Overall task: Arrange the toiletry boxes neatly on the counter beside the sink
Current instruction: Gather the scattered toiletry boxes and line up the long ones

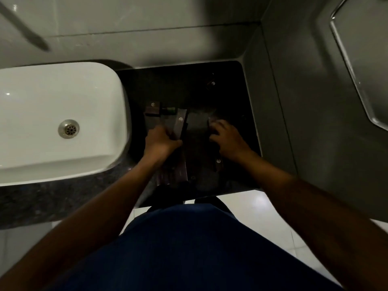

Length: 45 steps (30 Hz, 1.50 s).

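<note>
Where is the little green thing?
In the head view, the little green thing lies on the dark counter, right of the sink, just beyond the left hand.

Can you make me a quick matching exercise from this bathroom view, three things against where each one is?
Things:
1. sink drain
2. left hand
3. right hand

Places:
A. on dark boxes nearest the sink
B. in the white basin
C. on dark boxes toward the corner wall

Pairs: 1-B, 2-A, 3-C
</note>
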Each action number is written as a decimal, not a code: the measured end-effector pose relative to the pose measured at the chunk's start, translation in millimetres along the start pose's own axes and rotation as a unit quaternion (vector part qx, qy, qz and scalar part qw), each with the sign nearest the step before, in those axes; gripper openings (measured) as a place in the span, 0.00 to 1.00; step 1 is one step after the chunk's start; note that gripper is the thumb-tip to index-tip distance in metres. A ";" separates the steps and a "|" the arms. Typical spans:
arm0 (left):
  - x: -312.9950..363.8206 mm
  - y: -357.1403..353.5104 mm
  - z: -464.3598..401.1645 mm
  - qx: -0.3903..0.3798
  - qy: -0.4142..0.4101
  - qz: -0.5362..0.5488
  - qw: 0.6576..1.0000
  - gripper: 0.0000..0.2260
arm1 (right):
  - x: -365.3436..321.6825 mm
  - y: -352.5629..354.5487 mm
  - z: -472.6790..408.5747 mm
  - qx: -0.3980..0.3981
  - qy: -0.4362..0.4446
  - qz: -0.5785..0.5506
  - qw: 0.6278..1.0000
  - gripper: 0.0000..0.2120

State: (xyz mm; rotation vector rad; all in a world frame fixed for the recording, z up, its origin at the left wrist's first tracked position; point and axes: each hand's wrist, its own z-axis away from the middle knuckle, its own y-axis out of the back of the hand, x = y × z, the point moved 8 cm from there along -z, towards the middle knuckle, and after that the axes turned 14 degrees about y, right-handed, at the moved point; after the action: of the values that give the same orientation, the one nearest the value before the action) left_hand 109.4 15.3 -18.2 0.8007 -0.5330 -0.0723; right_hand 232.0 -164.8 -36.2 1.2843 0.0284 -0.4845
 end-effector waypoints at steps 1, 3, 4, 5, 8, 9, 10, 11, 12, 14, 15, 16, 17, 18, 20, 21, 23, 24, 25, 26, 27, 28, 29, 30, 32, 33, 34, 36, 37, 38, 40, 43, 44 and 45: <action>0.2 -10.6 6.9 -0.013 0.014 0.024 1.000 0.10 | 12.4 0.8 13.6 0.084 -0.100 -0.083 0.988 0.19; 3.2 -32.1 19.9 -0.021 0.037 0.051 0.998 0.10 | 28.3 -11.5 42.4 0.199 -0.280 -0.242 0.907 0.25; 5.2 -43.2 25.3 -0.023 0.046 0.056 0.997 0.11 | 27.8 -23.6 49.4 0.201 -0.326 -0.294 0.876 0.30; 7.5 -54.3 29.7 -0.028 0.054 0.058 0.996 0.11 | 24.3 -34.5 50.7 0.181 -0.341 -0.323 0.864 0.34; 13.9 -77.7 36.0 -0.019 0.077 0.059 0.995 0.14 | 18.9 -48.3 52.2 0.144 -0.338 -0.326 0.871 0.24; 15.8 -83.7 36.8 -0.011 0.082 0.061 0.995 0.15 | 21.5 -50.3 57.5 0.154 -0.347 -0.336 0.862 0.20; 17.6 -89.0 37.6 -0.006 0.088 0.062 0.994 0.15 | 23.0 -52.3 63.5 0.159 -0.354 -0.349 0.853 0.19; 18.4 -93.1 37.5 -0.004 0.094 0.062 0.994 0.16 | 22.8 -54.1 68.4 0.158 -0.356 -0.359 0.848 0.18; 19.0 -98.1 37.8 -0.004 0.099 0.059 0.993 0.16 | 22.3 -55.0 73.7 0.153 -0.353 -0.364 0.849 0.19; 19.3 -105.6 38.5 -0.004 0.105 0.052 0.993 0.17 | 22.2 -53.2 82.7 0.142 -0.342 -0.359 0.857 0.21; 19.0 -107.2 39.2 0.000 0.105 0.047 0.993 0.17 | 23.2 -51.5 85.8 0.132 -0.333 -0.343 0.868 0.24; 17.7 -107.6 39.8 0.006 0.104 0.043 0.994 0.17 | 24.0 -48.6 87.3 0.118 -0.319 -0.313 0.887 0.25; 15.8 -108.1 40.2 0.011 0.104 0.041 0.994 0.17 | 24.4 -44.3 87.8 0.101 -0.302 -0.269 0.909 0.26; 13.2 -108.8 40.7 0.013 0.103 0.046 0.994 0.16 | 24.4 -38.8 87.7 0.087 -0.286 -0.215 0.930 0.26; 9.4 -107.3 42.9 0.015 0.097 0.068 0.993 0.11 | 23.6 -29.5 85.7 0.070 -0.259 -0.116 0.957 0.24; 8.1 -105.2 44.6 0.018 0.093 0.077 0.993 0.10 | 22.2 -26.4 83.5 0.062 -0.244 -0.080 0.965 0.23; 6.1 -100.2 48.7 0.026 0.079 0.082 0.993 0.09 | 21.5 -20.5 78.7 0.070 -0.219 -0.044 0.972 0.18; 4.7 -99.2 50.3 0.021 0.073 0.080 0.994 0.10 | 22.5 -18.1 76.9 0.082 -0.214 -0.041 0.972 0.15; 3.0 -100.0 51.8 0.009 0.066 0.075 0.995 0.09 | 24.3 -16.3 76.1 0.092 -0.214 -0.040 0.972 0.13; 1.8 -102.1 53.2 -0.004 0.058 0.069 0.996 0.08 | 26.7 -15.9 76.8 0.099 -0.218 -0.043 0.970 0.14; 0.1 -103.5 54.7 -0.017 0.051 0.064 0.996 0.09 | 27.5 -15.7 78.7 0.111 -0.225 -0.054 0.966 0.15; -1.9 -105.5 56.3 -0.030 0.046 0.059 0.997 0.10 | 28.0 -16.6 82.7 0.136 -0.237 -0.077 0.959 0.16; -3.3 -107.6 57.9 -0.040 0.041 0.055 0.997 0.11 | 28.8 -18.4 89.9 0.173 -0.259 -0.122 0.942 0.17; -4.6 -108.7 59.4 -0.044 0.037 0.050 0.997 0.10 | 28.9 -22.2 98.8 0.213 -0.287 -0.179 0.917 0.16; -5.9 -108.7 61.3 -0.035 0.034 0.048 0.998 0.10 | 19.5 -36.0 110.5 0.218 -0.320 -0.252 0.887 0.17; -6.0 -108.4 61.9 -0.030 0.035 0.051 0.998 0.10 | 10.3 -44.0 109.4 0.169 -0.303 -0.242 0.906 0.21; -5.3 -108.1 61.9 -0.028 0.039 0.052 0.998 0.10 | -1.0 -51.7 105.0 0.108 -0.267 -0.212 0.934 0.25; -3.8 -107.8 60.8 -0.021 0.047 0.038 0.998 0.12 | -16.9 -62.7 95.9 0.004 -0.209 -0.131 0.969 0.29; -3.8 -106.8 60.5 -0.016 0.050 0.030 0.998 0.13 | -19.7 -62.6 92.2 -0.019 -0.196 -0.112 0.974 0.27; -4.7 -105.8 59.7 -0.011 0.053 0.027 0.998 0.13 | -18.4 -57.8 88.5 -0.020 -0.192 -0.100 0.976 0.24; -8.8 -105.5 57.5 -0.015 0.055 0.026 0.998 0.13 | -11.6 -39.6 81.4 0.017 -0.179 -0.070 0.981 0.22; -22.5 -107.4 58.4 -0.041 0.089 0.057 0.994 0.14 | 1.9 -2.2 72.4 0.112 -0.123 -0.051 0.985 0.22; -27.2 -107.4 59.6 -0.039 0.101 0.072 0.991 0.16 | 4.3 4.3 68.7 0.120 -0.100 -0.059 0.986 0.20; -30.0 -107.6 60.9 -0.033 0.108 0.083 0.990 0.16 | 5.9 4.4 64.9 0.108 -0.086 -0.076 0.988 0.18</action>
State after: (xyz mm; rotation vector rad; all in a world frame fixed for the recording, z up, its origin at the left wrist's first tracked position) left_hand 68.7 -92.8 -71.6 0.6867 -0.3875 0.1481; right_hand 222.9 -225.8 -14.6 1.4534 -0.0734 -0.7446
